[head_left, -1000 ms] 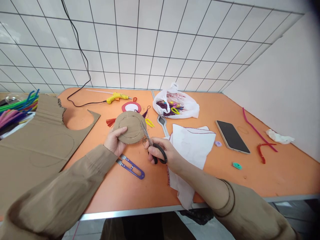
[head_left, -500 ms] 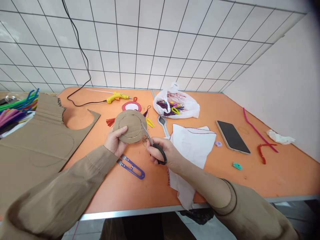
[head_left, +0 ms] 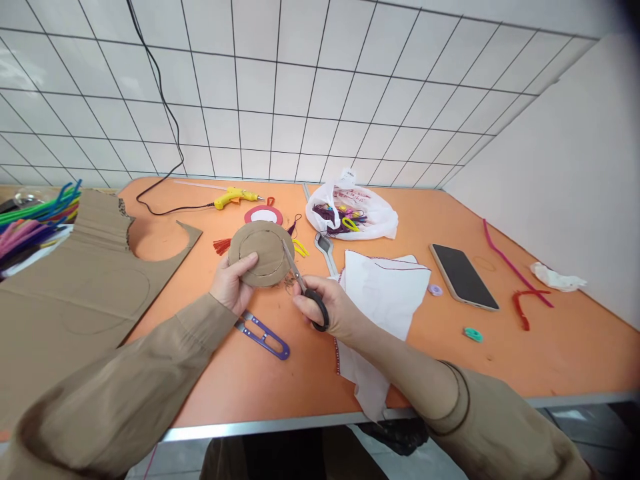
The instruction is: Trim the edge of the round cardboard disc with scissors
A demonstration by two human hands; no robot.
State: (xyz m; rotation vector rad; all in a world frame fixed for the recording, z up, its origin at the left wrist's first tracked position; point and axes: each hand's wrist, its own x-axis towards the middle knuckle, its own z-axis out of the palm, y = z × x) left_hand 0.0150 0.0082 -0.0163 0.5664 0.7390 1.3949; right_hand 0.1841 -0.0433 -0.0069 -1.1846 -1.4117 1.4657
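Note:
A round cardboard disc with a smaller circle marked on it is pinched by my left hand, the thumb lying on its face. My right hand grips black-handled scissors, fingers in the loops. Their blades lie against the disc's right part; whether they cut into it I cannot tell. Just below the left hand, purple thread snips rest on the orange table. Behind the disc sit a red ring with a white centre and a red tassel, partly covered.
A large cardboard sheet with a round cutout covers the left side. At the back are a yellow glue gun and a plastic bag. White cloth, a phone and pipe cleaners lie right.
The view has shifted slightly. Both hands keep their hold on the disc and scissors, with little visible movement.

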